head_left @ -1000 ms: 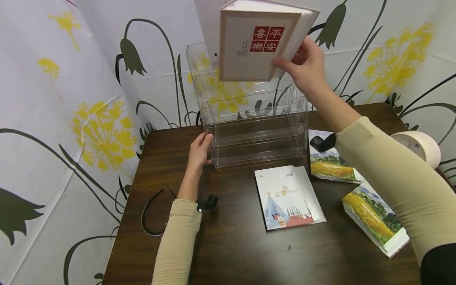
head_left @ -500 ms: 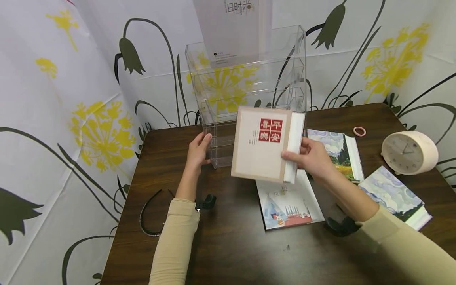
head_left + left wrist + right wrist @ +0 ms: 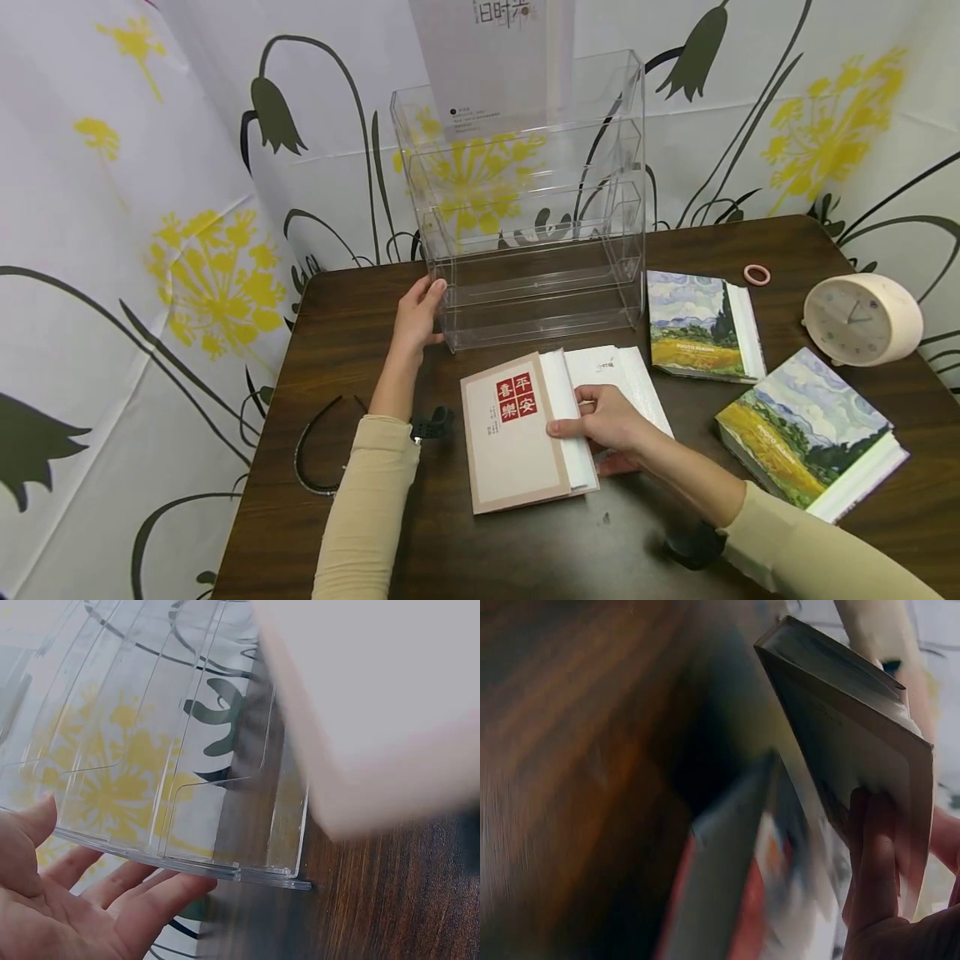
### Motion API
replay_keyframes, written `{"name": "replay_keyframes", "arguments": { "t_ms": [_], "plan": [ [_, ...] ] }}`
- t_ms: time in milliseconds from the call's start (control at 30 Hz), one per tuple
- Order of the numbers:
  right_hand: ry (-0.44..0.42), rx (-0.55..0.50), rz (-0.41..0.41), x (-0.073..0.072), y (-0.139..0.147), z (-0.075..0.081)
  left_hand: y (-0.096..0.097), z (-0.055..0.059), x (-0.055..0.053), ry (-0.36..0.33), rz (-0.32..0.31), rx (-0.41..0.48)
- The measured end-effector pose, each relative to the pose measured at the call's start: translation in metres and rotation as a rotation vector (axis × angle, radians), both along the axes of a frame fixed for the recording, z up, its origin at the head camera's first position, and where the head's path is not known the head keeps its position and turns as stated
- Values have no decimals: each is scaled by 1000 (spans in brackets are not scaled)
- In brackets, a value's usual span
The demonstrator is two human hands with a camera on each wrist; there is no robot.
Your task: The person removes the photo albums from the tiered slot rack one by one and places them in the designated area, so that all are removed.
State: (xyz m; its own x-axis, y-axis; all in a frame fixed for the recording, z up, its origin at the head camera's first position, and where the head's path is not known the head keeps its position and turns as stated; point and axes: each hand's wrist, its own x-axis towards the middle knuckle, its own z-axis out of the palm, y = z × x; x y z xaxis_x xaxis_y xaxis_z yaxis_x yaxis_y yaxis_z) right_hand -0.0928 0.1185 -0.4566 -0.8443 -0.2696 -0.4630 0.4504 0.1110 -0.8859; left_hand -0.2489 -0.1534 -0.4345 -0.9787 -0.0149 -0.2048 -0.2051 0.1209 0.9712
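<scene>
My right hand point(image 3: 611, 425) pinches a beige photo album point(image 3: 517, 450) by its right edge, thumb on the front cover. Red square characters mark that cover. In the right wrist view, fingers point(image 3: 877, 855) press the album's back cover point(image 3: 840, 750). Partly beneath it in the head view lies a white album point(image 3: 648, 383) with an illustrated cover. My left hand point(image 3: 416, 317) holds the left side of a clear plastic tiered rack point(image 3: 540, 325). In the left wrist view, the thumb and fingers point(image 3: 165, 896) lie on either side of the rack's edge point(image 3: 202, 866).
Two albums with painted landscape covers, one farther back point(image 3: 693, 325) and one nearer point(image 3: 810, 433), lie to the right. Beyond them are a pink ring point(image 3: 757, 275) and a round clock point(image 3: 862, 321). A dark headband point(image 3: 302, 454) lies left. A grey-white album point(image 3: 502, 75) stands in the rack's top tier.
My right hand has brought the beige album down from high before the rack to low over the white album, moving left at the end. The left hand stays at the rack's side.
</scene>
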Motion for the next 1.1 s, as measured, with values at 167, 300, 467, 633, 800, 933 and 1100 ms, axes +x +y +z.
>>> {"name": "replay_keyframes", "arguments": {
  "t_ms": [167,300,467,633,800,933,1100],
  "plan": [
    [69,-23,58,9,-23,-11,-1,0,2,-9,-4,3],
    [82,-39,67,13,-35,-16,-1,0,2,-5,-7,5],
    [116,-3,59,13,-44,-20,-1,0,1,-2,-8,9],
    [240,248,119,14,-48,-16,-1,0,0,-1,-10,2],
    [377,521,224,22,-51,-11,-1,1,0,-9,-6,-4],
    [463,618,268,27,-54,-8,-1,2,0,-14,-7,-5],
    [540,722,309,31,-56,-7,0,2,0,-20,-7,-20]
  ]
}}
